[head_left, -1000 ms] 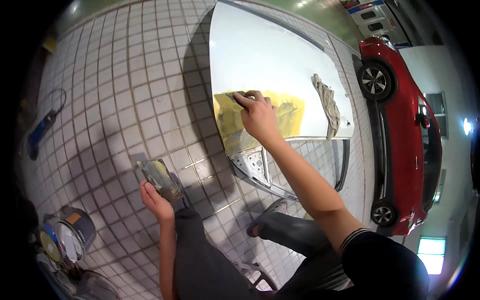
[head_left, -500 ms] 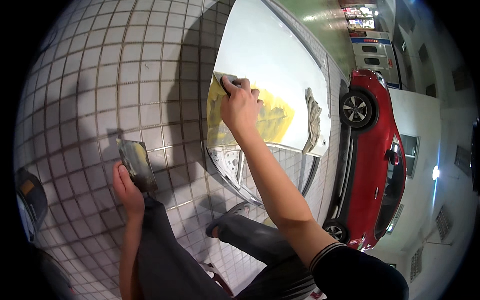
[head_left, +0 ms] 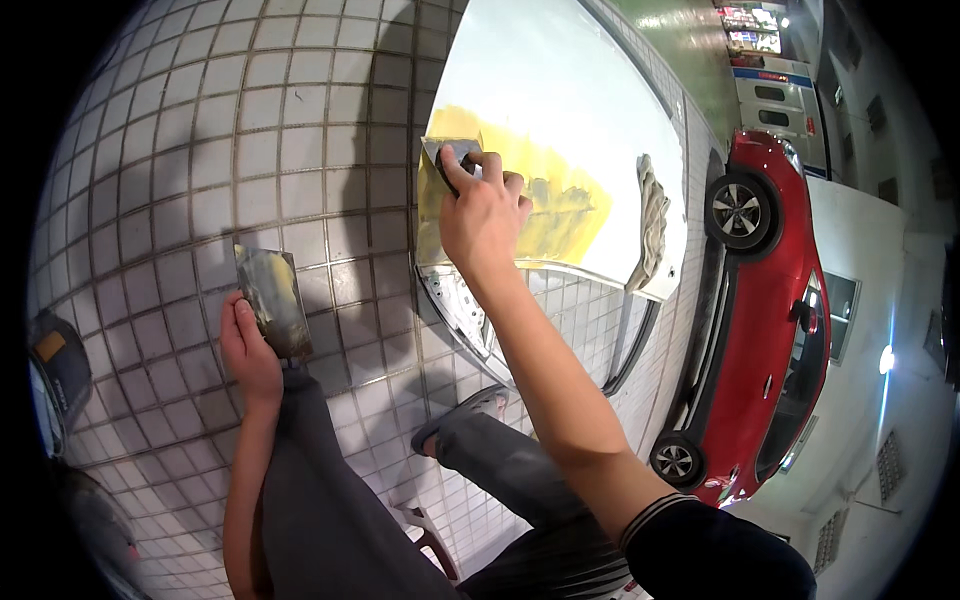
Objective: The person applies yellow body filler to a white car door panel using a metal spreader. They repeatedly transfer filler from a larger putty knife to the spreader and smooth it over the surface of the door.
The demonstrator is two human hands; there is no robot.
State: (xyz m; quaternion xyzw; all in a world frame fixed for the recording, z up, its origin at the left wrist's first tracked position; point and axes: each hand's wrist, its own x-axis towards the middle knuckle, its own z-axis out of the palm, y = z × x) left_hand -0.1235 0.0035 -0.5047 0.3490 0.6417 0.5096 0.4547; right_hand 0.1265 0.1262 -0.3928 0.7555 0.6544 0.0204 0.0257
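A white car door (head_left: 545,75) lies in front of me, with a patch of yellow filler (head_left: 570,215) streaked with grey across its near part. My right hand (head_left: 485,220) is closed around a filler spreader (head_left: 459,148) with a grey blade and dark grip. The blade rests on the yellow patch near the door's left edge, index finger pressed along it. To the left, away from the door, my left hand (head_left: 250,350) grips a flat rectangular mixing plate (head_left: 275,300) smeared with yellow and grey filler. Its thumb lies on top; the other fingers are mostly hidden underneath.
A crumpled grey cloth (head_left: 652,225) lies on the door's right side. The door's window frame (head_left: 455,305) reaches toward my legs over the tiled floor (head_left: 200,190). A red car (head_left: 765,350) stands at the right, a white van (head_left: 775,115) behind it. A dark object (head_left: 60,370) is at far left.
The spreader has drawn slightly toward me over the door, and yellow filler now shows beyond its blade near the left edge. The view has shifted a little; my left hand still holds the plate.
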